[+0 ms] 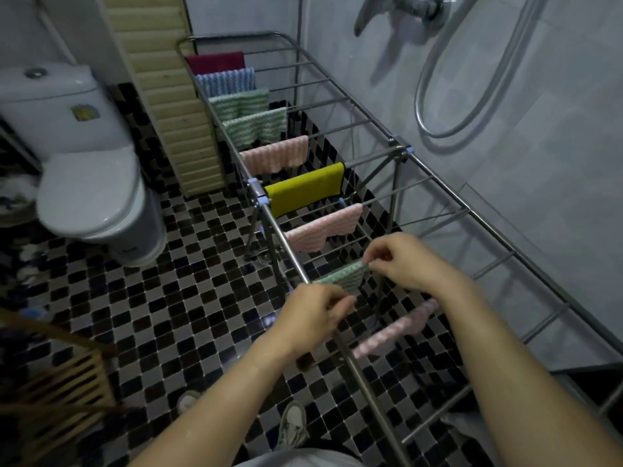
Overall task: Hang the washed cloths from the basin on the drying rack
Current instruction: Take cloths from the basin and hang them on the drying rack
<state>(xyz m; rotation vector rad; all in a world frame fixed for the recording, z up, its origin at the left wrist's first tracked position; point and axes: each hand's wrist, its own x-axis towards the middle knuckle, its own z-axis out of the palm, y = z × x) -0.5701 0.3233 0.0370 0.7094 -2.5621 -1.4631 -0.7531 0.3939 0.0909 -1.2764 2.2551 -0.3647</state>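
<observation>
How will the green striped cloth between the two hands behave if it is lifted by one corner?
Probably floppy: the green striped cloth sags over the drying rack rail between the left hand and right hand. Likely light, since fingertip pinches hold it. Its ribbed weave should resist slipping.

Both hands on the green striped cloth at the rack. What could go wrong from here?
1. The left hand and right hand pinch the green striped cloth at its ends. How far it laps over its rod on the drying rack is unclear, so it may slide to the tiled floor on release.
2. The pink cloth hangs just under the right forearm, which could drag it off when the arm pulls back.
</observation>
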